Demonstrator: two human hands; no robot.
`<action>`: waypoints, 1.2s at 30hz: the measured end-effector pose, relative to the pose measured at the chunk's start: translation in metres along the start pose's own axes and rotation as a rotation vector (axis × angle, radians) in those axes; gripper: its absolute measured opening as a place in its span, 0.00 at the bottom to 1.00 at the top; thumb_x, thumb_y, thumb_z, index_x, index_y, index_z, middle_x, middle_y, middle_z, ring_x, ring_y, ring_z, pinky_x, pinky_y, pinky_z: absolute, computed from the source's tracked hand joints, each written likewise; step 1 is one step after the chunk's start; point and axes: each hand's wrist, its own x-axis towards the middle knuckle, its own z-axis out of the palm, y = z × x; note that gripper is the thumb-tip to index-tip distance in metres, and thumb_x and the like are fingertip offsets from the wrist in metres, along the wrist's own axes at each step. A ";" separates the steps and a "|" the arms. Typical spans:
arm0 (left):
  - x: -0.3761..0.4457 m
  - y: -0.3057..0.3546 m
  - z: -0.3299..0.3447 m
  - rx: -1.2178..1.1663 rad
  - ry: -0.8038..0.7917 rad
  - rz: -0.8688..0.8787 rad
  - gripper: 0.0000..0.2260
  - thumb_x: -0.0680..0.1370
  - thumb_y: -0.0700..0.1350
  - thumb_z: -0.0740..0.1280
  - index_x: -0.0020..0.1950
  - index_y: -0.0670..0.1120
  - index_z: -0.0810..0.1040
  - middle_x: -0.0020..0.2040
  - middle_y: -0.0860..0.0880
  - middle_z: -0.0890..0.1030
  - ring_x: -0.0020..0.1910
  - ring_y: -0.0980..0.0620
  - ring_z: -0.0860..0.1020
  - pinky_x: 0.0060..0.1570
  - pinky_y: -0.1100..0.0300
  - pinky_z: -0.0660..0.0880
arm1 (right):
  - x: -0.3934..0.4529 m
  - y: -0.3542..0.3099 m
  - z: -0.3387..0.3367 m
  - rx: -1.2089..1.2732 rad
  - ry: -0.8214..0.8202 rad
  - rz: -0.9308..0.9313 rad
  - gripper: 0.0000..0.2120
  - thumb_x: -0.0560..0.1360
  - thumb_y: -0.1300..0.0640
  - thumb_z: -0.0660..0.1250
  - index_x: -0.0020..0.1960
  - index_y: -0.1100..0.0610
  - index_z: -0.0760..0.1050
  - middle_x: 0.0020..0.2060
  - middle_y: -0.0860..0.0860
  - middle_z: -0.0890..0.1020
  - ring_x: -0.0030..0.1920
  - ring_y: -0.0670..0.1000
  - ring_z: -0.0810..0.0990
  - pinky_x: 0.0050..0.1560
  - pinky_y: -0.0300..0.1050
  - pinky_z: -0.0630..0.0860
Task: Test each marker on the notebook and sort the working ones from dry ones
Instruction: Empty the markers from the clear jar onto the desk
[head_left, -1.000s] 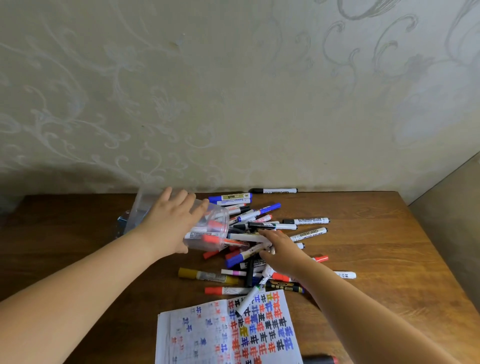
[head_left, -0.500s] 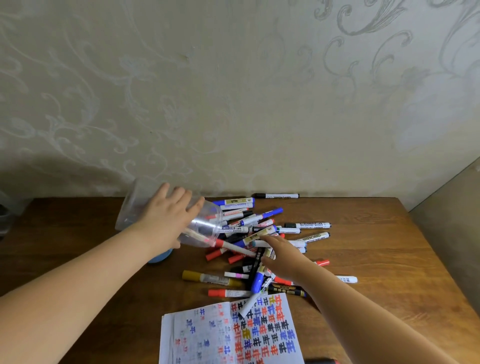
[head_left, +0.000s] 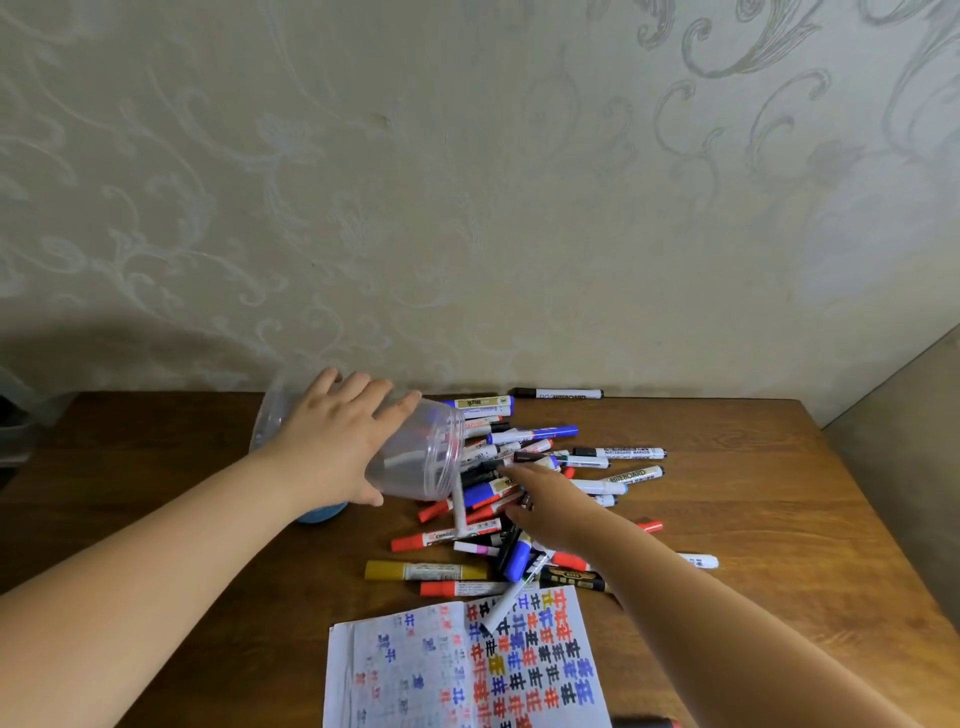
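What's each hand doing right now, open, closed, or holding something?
Left hand: grips the tipped clear plastic jar.
Right hand: open, fingers spread on the marker pile, gripping nothing.

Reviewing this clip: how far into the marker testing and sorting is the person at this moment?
Early. The notebook already carries many coloured test marks. In hand: the left hand grips the tipped clear jar, nearly emptied, while the right hand spreads the marker pile. Left: the pile is one heap, with no separate working and dry groups visible.
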 end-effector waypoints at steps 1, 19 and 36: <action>-0.003 0.003 0.002 -0.023 0.012 0.012 0.49 0.66 0.68 0.66 0.76 0.50 0.45 0.73 0.46 0.58 0.70 0.46 0.59 0.69 0.49 0.54 | -0.003 0.005 0.003 -0.013 -0.023 0.023 0.26 0.79 0.56 0.60 0.75 0.49 0.58 0.74 0.49 0.61 0.73 0.52 0.60 0.71 0.50 0.63; -0.089 0.035 0.051 -0.709 -0.017 -0.311 0.49 0.63 0.60 0.75 0.74 0.49 0.49 0.73 0.50 0.59 0.71 0.52 0.61 0.66 0.56 0.63 | -0.083 0.040 0.024 -0.010 0.021 0.179 0.17 0.78 0.55 0.62 0.66 0.52 0.70 0.59 0.50 0.76 0.57 0.50 0.76 0.54 0.41 0.73; -0.146 0.054 0.123 -1.502 0.280 -0.899 0.45 0.64 0.43 0.78 0.72 0.57 0.54 0.72 0.48 0.56 0.69 0.46 0.62 0.61 0.50 0.67 | -0.142 0.064 0.083 -0.142 -0.044 0.219 0.15 0.77 0.53 0.65 0.63 0.45 0.71 0.56 0.44 0.78 0.52 0.44 0.78 0.52 0.39 0.76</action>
